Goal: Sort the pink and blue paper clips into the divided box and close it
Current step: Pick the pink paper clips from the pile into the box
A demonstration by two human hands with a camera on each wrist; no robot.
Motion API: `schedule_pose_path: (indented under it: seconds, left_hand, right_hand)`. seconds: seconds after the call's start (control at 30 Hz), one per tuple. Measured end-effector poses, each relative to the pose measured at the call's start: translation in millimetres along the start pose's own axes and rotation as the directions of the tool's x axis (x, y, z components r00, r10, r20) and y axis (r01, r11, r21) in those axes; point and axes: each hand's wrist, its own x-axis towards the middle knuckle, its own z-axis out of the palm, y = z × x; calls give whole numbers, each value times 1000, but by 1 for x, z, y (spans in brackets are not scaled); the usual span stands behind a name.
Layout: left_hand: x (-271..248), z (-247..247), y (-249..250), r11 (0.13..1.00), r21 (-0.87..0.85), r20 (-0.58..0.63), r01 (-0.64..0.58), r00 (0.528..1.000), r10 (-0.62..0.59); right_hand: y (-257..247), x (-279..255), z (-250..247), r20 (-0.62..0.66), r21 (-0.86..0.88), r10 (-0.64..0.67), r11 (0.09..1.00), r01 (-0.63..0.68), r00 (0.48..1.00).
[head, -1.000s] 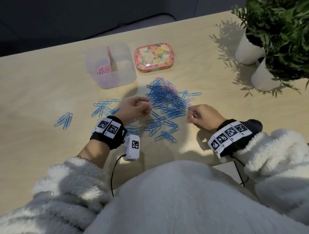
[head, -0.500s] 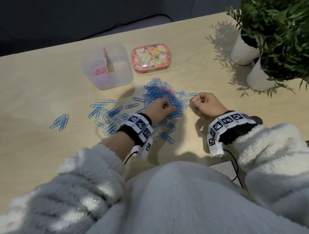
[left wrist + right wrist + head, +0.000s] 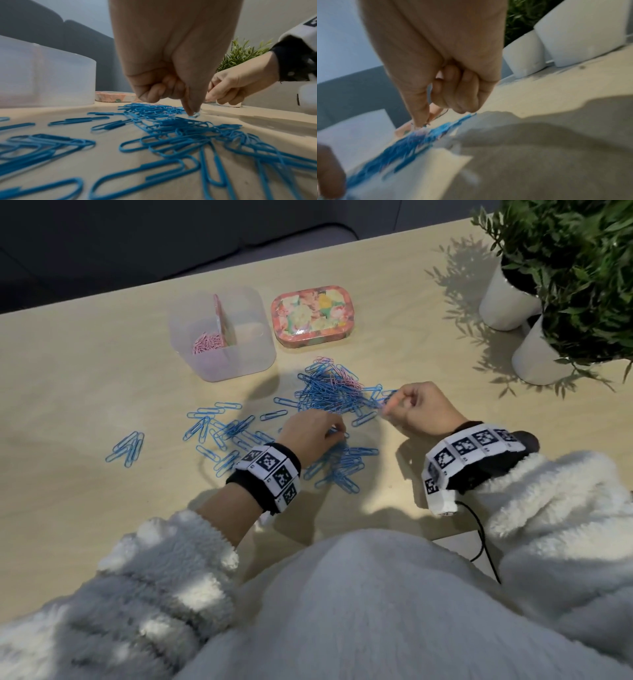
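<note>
The clear divided box (image 3: 239, 361) stands open at the back, with pink clips (image 3: 207, 342) in its left compartment. Its floral lid (image 3: 313, 314) lies to the right of it. A tangled pile of blue clips (image 3: 334, 392) with a few pink ones among them lies in front of the lid. My left hand (image 3: 337, 430) is curled over the pile's near edge; in the left wrist view its fingertips (image 3: 193, 111) pinch a blue clip (image 3: 196, 115) on the table. My right hand (image 3: 388, 405) pinches a pink clip at the pile's right edge, blurred in the right wrist view.
Loose blue clips (image 3: 222, 426) spread left of the pile, with a small separate bunch (image 3: 126, 450) farther left. Two white plant pots (image 3: 507, 299) (image 3: 541, 350) stand at the back right. A black cable (image 3: 479, 529) hangs from my right wrist by the table's near edge.
My left hand has moved right from the scattered clips onto the pile. My right hand has moved forward to the pile's right edge and lifted a little.
</note>
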Motion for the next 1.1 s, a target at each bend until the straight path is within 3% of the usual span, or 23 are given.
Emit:
schedule_pose_path:
  seconds: [0.03,0.13,0.37,0.6,0.77,0.97,1.1]
  left_hand:
    - [2,-2,3,1000,-16,-13,11,1000,-11]
    - [15,-3,19,998,-61,-35,9,999,-11]
    - [36,9,34,1000,-27,103,-5,995,7]
    - [50,6,33,997,-57,-1,42,999,-42]
    - [68,3,43,996,-39,71,76,995,-73]
    - [59,-2,31,989,-81,100,127,988,-118]
    - [43,-8,15,993,-25,177,119,978,-113]
  right_hand:
    - [-1,0,-7,-14,79,12,997,-11,1000]
    - [-4,-1,-32,-6,102,18,995,-17,1000]
    - [3,-6,-56,-108,262,155,957,-122,982]
    - [12,-24,-43,30,204,126,970,-129,992]
    - [17,-23,-33,46,393,183,900,-186,982]
    - [17,-24,-28,17,291,118,950,-118,993]
    - [22,-15,-25,-20,471,237,859,-200,971]
